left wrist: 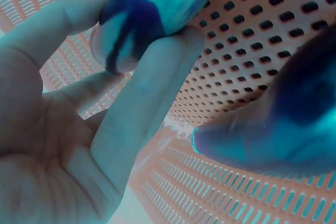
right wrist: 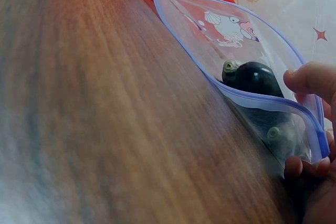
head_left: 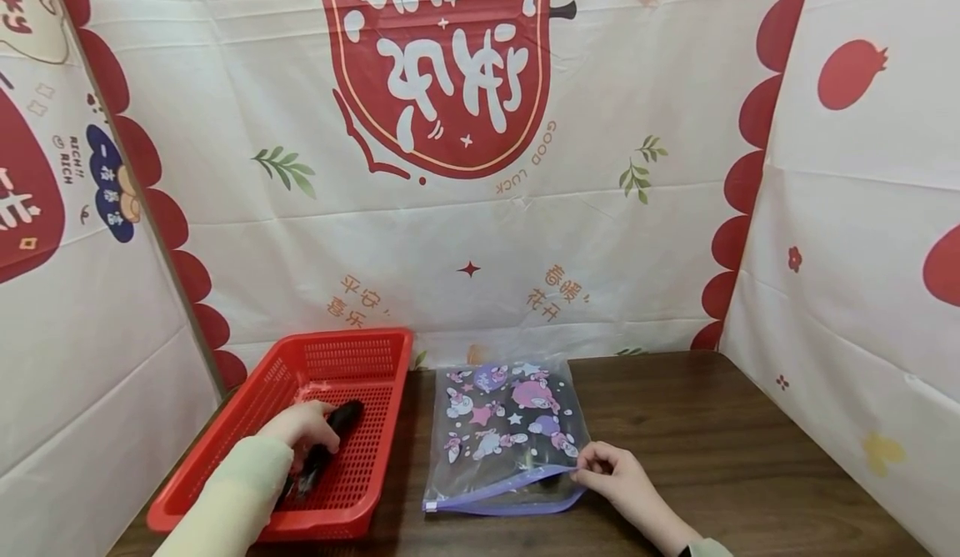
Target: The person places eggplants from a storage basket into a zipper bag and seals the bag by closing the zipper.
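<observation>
The left fingers (left wrist: 139, 82) curl around one end of an eggplant (left wrist: 168, 3) inside the red basket (head_left: 322, 525); the skin looks smooth and the hold is near the tip, so it could slip or swing. Just apart from those fingers lies a second eggplant (left wrist: 283, 119), which a hasty lift might knock. The right fingers (right wrist: 307, 80) pinch the zipper bag (head_left: 510, 424) at one corner of its mouth. Close beside them, a bagged eggplant (right wrist: 257, 77) lies just inside that mouth, and another stem end (right wrist: 274, 133) shows through the film. The film looks limp: if the pinch slackens, the mouth may sag together, and tilting it downward could let the bagged eggplant roll out.

The basket's perforated walls surround the left fingers, leaving upward as the easy way out; the rim on their right could catch a long load. Beyond it, only a narrow strip of bench (head_left: 690, 424) separates basket from bag. Left of the right fingers, the slider (head_left: 431, 506) sits at the mouth's opposite corner; to their right, the bench offers wide room. Farthest ahead of both sets of fingers, a printed cloth (head_left: 465, 232) limits forward reach.
</observation>
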`<move>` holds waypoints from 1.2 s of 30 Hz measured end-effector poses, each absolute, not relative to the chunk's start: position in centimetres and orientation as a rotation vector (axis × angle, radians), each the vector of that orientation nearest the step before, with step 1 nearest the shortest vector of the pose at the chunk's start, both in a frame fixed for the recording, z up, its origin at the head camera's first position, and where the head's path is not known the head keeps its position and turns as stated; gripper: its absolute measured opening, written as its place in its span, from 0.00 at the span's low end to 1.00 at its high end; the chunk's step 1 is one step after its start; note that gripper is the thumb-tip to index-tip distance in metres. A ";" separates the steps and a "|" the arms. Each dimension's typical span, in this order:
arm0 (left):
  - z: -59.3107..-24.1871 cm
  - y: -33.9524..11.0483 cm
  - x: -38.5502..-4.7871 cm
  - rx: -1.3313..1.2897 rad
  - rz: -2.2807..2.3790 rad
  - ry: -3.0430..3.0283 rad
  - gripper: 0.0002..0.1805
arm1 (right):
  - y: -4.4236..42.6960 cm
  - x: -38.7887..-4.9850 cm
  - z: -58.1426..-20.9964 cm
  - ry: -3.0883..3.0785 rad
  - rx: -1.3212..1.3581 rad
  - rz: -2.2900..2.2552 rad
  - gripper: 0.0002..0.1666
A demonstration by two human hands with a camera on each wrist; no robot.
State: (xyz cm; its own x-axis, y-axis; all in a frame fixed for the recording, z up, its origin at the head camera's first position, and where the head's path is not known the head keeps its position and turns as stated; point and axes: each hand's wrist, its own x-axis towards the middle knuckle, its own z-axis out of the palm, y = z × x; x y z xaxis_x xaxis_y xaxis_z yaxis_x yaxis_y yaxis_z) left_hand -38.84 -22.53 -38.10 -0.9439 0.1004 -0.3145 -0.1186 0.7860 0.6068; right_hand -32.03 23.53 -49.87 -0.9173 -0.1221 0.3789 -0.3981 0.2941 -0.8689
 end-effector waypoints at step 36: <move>-35.7 -22.9 -38.5 -0.014 0.917 2.697 0.43 | 23.5 -31.7 -49.9 -2.329 0.440 1.728 0.09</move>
